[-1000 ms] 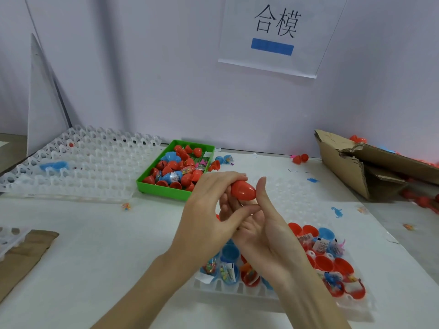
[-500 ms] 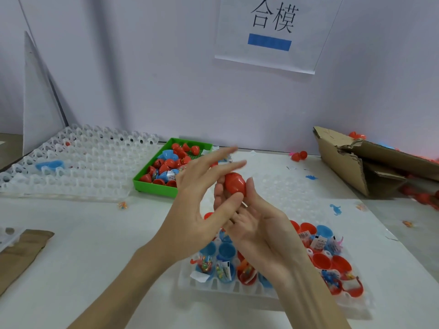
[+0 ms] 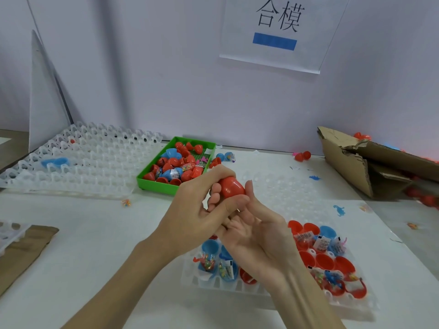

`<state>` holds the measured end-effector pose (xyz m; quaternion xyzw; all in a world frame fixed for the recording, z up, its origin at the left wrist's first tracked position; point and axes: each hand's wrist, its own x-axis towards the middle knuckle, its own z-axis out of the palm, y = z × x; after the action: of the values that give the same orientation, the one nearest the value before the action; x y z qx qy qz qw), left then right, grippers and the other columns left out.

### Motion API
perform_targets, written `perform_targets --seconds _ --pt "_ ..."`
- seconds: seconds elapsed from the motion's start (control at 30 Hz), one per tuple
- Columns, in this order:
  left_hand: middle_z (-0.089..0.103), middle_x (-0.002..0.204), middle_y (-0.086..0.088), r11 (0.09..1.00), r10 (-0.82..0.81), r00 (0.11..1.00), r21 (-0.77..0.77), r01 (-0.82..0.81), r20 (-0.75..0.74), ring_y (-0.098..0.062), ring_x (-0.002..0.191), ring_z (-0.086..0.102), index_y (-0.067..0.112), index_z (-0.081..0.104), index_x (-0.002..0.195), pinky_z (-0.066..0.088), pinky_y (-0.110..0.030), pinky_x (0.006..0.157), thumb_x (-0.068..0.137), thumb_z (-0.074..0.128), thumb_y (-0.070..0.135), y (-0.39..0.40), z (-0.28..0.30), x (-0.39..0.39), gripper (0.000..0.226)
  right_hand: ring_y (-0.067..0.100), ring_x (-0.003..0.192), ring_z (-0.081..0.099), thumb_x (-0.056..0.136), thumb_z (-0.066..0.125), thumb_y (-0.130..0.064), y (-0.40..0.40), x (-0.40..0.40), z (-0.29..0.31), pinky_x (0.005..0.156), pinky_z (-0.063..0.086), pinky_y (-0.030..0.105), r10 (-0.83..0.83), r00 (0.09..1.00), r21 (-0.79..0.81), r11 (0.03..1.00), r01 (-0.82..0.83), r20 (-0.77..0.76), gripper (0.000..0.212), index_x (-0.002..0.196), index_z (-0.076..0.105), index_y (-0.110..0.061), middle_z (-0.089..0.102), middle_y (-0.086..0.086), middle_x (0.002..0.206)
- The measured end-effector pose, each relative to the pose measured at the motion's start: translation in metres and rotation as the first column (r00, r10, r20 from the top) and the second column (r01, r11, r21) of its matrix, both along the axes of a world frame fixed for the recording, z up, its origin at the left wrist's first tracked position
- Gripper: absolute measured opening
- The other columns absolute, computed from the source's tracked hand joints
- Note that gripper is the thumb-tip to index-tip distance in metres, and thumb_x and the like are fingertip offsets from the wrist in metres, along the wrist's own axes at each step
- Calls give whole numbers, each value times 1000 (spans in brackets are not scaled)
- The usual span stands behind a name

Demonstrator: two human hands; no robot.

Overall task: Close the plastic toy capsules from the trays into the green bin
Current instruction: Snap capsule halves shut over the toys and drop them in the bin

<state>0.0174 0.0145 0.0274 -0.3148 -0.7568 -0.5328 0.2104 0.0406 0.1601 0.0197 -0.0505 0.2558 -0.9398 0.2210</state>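
A red egg-shaped capsule (image 3: 231,187) sits between both hands above the table's middle. My left hand (image 3: 194,214) curls its fingers over the capsule's top and its thumb under it. My right hand (image 3: 256,231) cups the capsule from below, thumb against its right side. The green bin (image 3: 152,181) lies behind the hands, holding several red and blue capsules. A clear tray (image 3: 237,287) with open red and blue capsule halves and small toy packets lies under my wrists.
A large clear cell tray (image 3: 95,160) lies at the back left with one blue half in it. A torn cardboard box (image 3: 356,162) stands at the right. Loose capsules (image 3: 302,156) lie near the wall. Brown cardboard (image 3: 21,248) is at the left edge.
My left hand, whose fingers were spread open half a second ago, has closed over the red capsule again. Both hands stay in the same place above the table.
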Motion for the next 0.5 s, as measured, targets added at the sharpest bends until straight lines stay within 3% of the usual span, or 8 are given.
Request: perform_targets --seconds 0.17,0.23,0.3,0.4,0.5 --pt "63 95 6 998 -55 998 40 54 17 -16 89 64 24 64 106 52 -14 77 93 67 40 0 1 1 21 24 99 72 92 72 -32 2 -1 4 105 53 34 -4 996 134 991 16 -87 40 110 75 4 72 16 107" --pt "64 98 5 995 -73 996 67 70 40 -18 94 65 22 62 108 55 -20 79 93 67 40 1 3 2 23 23 105 70 89 78 -34 6 -3 6 106 52 35 14 989 184 983 13 -147 46 114 73 4 71 15 112" --pt "67 104 4 992 -95 995 89 91 41 -23 102 67 16 64 111 57 -27 87 94 67 37 3 5 4 27 23 113 67 94 72 -38 10 -4 7 109 49 35 33 977 239 971 20 -212 47 121 71 1 69 14 119" --pt "69 107 -2 991 -83 996 107 82 8 -29 106 66 9 66 112 55 -35 93 92 69 35 2 8 4 33 20 118 66 97 65 -47 9 -3 6 105 50 30 36 967 270 962 34 -251 52 122 71 -2 69 12 124" --pt "69 99 -5 988 -31 999 155 30 6 -29 99 67 8 67 106 56 -41 90 88 71 38 2 8 6 35 19 117 67 93 66 -54 5 -6 1 103 50 28 48 956 228 973 21 -290 59 120 73 -2 71 12 123"
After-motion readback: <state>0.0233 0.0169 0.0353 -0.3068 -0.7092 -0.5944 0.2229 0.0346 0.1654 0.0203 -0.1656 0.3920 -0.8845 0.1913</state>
